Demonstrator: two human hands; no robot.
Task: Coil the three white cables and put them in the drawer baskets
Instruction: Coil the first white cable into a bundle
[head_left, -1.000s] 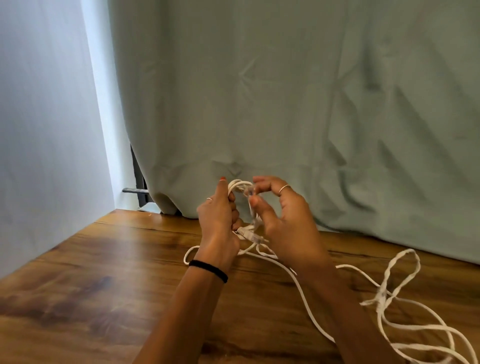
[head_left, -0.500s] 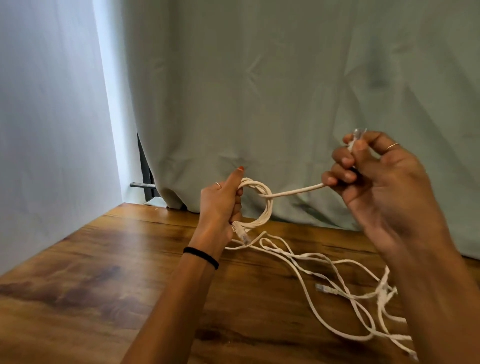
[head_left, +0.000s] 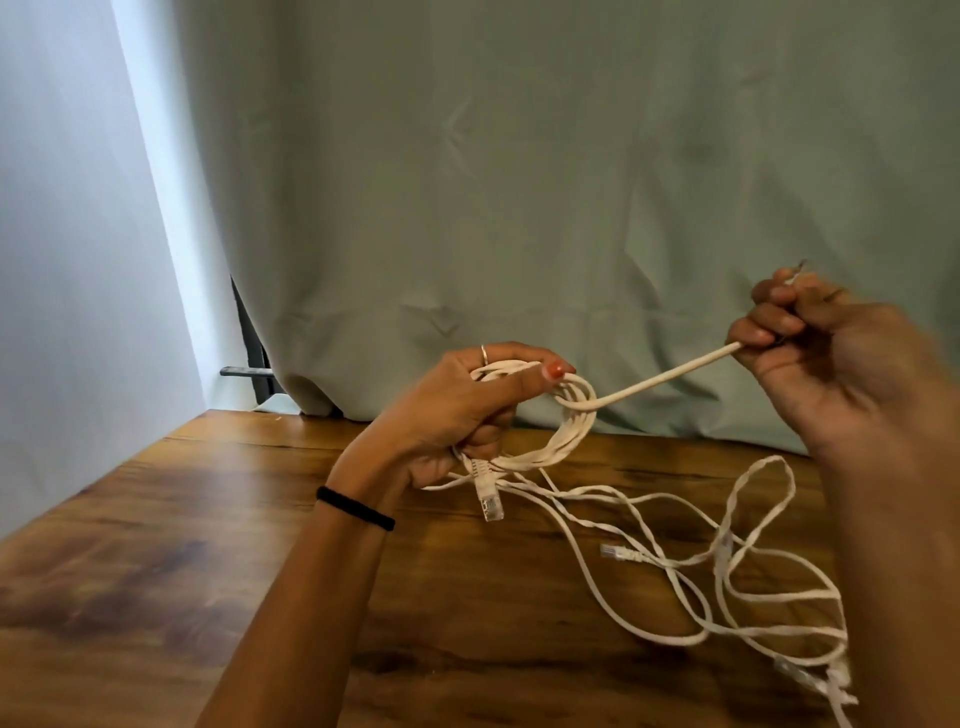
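My left hand (head_left: 457, 415) grips a small coil of white cable (head_left: 566, 431) held above the wooden table (head_left: 156, 545). One clear plug (head_left: 488, 499) of that cable hangs below my fist. My right hand (head_left: 831, 353) is raised at the right and shut on the cable's other end, with a taut straight stretch (head_left: 665, 382) running from the coil up to it. More loose white cable (head_left: 737, 587) lies tangled on the table at the right, with another plug (head_left: 618, 552) showing. No drawer or baskets are in view.
A grey-green curtain (head_left: 519, 208) hangs behind the table's far edge. A pale wall (head_left: 67, 260) stands at the left, with a dark metal bracket (head_left: 249, 371) in the gap beside the curtain.
My right hand pulled the cable's end out through the coil, up and to the right, drawing it taut. My left hand kept hold of the coil and tilted over it.
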